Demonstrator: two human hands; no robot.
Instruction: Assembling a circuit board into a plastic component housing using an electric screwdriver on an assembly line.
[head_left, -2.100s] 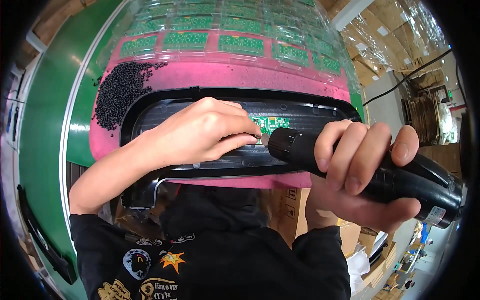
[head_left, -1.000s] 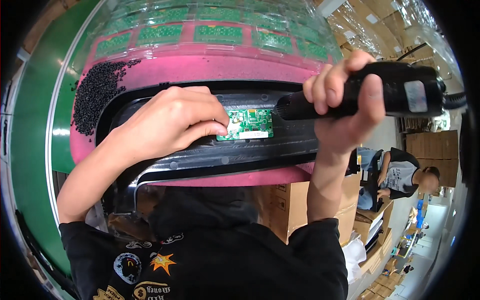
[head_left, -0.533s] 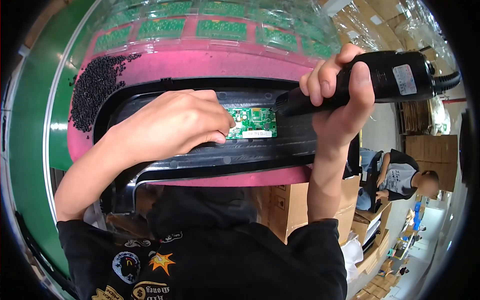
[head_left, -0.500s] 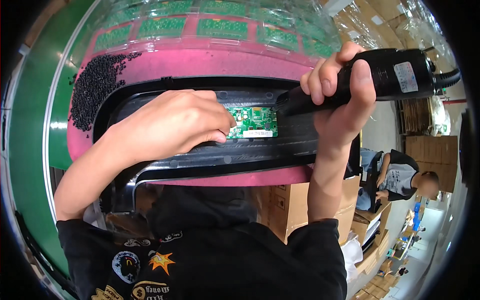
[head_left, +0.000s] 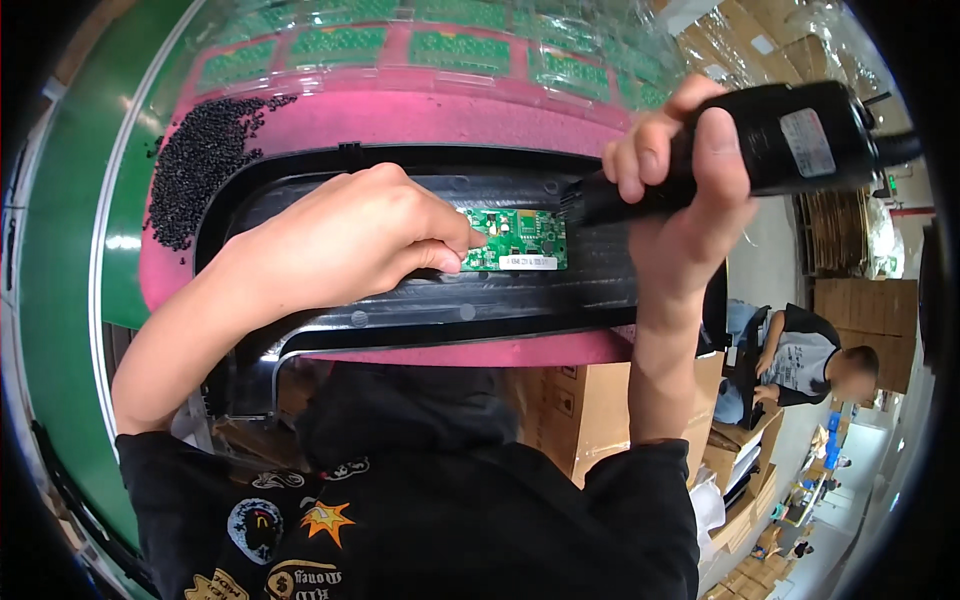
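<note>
A green circuit board [head_left: 517,235] with a white sticker lies inside a long black plastic housing [head_left: 400,332]. My left hand [head_left: 365,235] is closed at the board's left end, thumb and fingertips pressed together on it; whether a small part sits between them is hidden. In my right hand [head_left: 690,180] is a black corded electric screwdriver [head_left: 780,135], tilted so its tapered nose points down to the board's right end. The nose is over the upper right corner; I cannot tell if the tip touches. To the left, a heap of small black screws [head_left: 195,165] is spread out.
The housing rests on a pink mat [head_left: 400,120] over a green table [head_left: 70,230]. Beyond it are clear plastic trays [head_left: 460,55] with more green boards. Cardboard boxes [head_left: 570,410] stand close to my right, and another person [head_left: 795,355] sits farther off.
The board and housing appear slightly farther right and higher in view. My left fingers have shifted a little on the board's end. The screwdriver's rear end has tipped slightly upward.
</note>
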